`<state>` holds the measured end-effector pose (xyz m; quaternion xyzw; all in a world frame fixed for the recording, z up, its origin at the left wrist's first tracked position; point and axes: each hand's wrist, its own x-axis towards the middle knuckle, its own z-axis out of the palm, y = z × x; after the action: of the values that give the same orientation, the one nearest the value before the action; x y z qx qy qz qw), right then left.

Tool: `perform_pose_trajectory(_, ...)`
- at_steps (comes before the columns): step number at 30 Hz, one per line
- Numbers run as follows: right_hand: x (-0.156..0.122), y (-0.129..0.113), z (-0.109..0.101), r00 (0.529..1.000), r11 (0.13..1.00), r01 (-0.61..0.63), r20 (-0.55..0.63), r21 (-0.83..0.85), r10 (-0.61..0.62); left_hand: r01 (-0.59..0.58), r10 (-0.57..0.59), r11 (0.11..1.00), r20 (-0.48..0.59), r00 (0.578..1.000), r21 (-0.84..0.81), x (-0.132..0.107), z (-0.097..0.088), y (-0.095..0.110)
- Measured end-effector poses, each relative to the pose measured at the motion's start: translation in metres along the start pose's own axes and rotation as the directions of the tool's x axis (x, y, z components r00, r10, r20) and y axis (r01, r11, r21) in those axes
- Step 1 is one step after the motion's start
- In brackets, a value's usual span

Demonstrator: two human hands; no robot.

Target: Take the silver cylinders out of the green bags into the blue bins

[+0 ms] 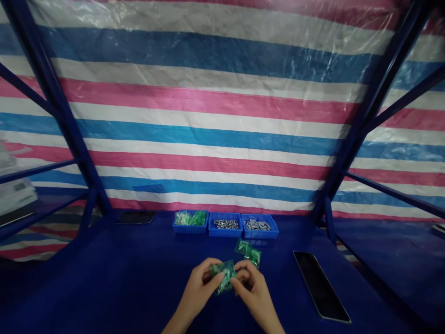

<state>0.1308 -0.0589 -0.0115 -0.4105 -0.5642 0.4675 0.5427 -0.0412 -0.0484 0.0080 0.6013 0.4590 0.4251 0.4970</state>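
Both my hands meet over the blue table near its front edge. My left hand (200, 285) and my right hand (252, 287) pinch a small green plastic bag (225, 274) between their fingertips. Just beyond my right hand, another green bag (248, 251) lies flat on the table. What the held bag contains cannot be made out.
Three small blue trays stand in a row at the back: one with green bags (190, 227), two with small metal parts (225, 230) (260, 232). A dark phone (320, 285) lies to the right, another dark slab (135, 217) back left. Blue frame posts (323, 208) flank the table.
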Motion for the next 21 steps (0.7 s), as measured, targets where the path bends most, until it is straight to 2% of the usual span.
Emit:
perform_pose_trajectory(2, 0.000, 0.000, 0.000, 0.999, 0.999, 0.025, -0.019, -0.023, -0.025, -0.074, 0.077, 0.989, -0.022, 0.997, 0.125, 0.015, -0.017, 0.002)
perform_pose_trajectory(4, 0.000, -0.002, -0.002, 0.997, 0.997, 0.047, -0.060, -0.057, -0.051, -0.145, 0.191, 0.944, -0.135, 0.972, 0.296, 0.040, -0.045, 0.008)
perform_pose_trajectory(5, 0.000, -0.003, -0.004, 0.995, 0.996, 0.051, -0.085, -0.068, -0.057, -0.160, 0.262, 0.900, -0.210, 0.942, 0.407, 0.055, -0.063, 0.012)
perform_pose_trajectory(7, -0.002, -0.003, -0.008, 0.989, 0.996, 0.053, -0.133, -0.079, -0.063, -0.079, 0.355, 0.764, -0.314, 0.881, 0.641, 0.087, -0.100, 0.019)
perform_pose_trajectory(9, -0.006, -0.003, -0.011, 0.986, 0.994, 0.049, -0.152, -0.093, -0.063, -0.014, 0.357, 0.726, -0.359, 0.862, 0.688, 0.120, -0.133, 0.024)
perform_pose_trajectory(11, -0.010, -0.002, -0.014, 0.988, 0.993, 0.034, -0.144, -0.117, -0.051, 0.017, 0.352, 0.695, -0.362, 0.863, 0.719, 0.146, -0.157, 0.023)
perform_pose_trajectory(13, -0.013, -0.001, -0.018, 0.990, 0.991, 0.010, -0.137, -0.135, -0.028, 0.027, 0.346, 0.666, -0.341, 0.874, 0.745, 0.165, -0.169, 0.018)
perform_pose_trajectory(15, -0.015, 0.001, -0.023, 0.990, 0.989, -0.014, -0.143, -0.145, -0.007, 0.020, 0.333, 0.634, -0.297, 0.895, 0.773, 0.175, -0.172, 0.009)
perform_pose_trajectory(18, -0.014, 0.006, -0.034, 0.988, 0.986, -0.037, -0.155, -0.163, 0.011, 0.008, 0.303, 0.585, -0.228, 0.925, 0.811, 0.180, -0.172, -0.003)
perform_pose_trajectory(21, -0.010, 0.011, -0.047, 0.981, 0.979, -0.039, -0.195, -0.200, -0.001, 0.015, 0.282, 0.544, -0.201, 0.938, 0.839, 0.181, -0.174, -0.008)
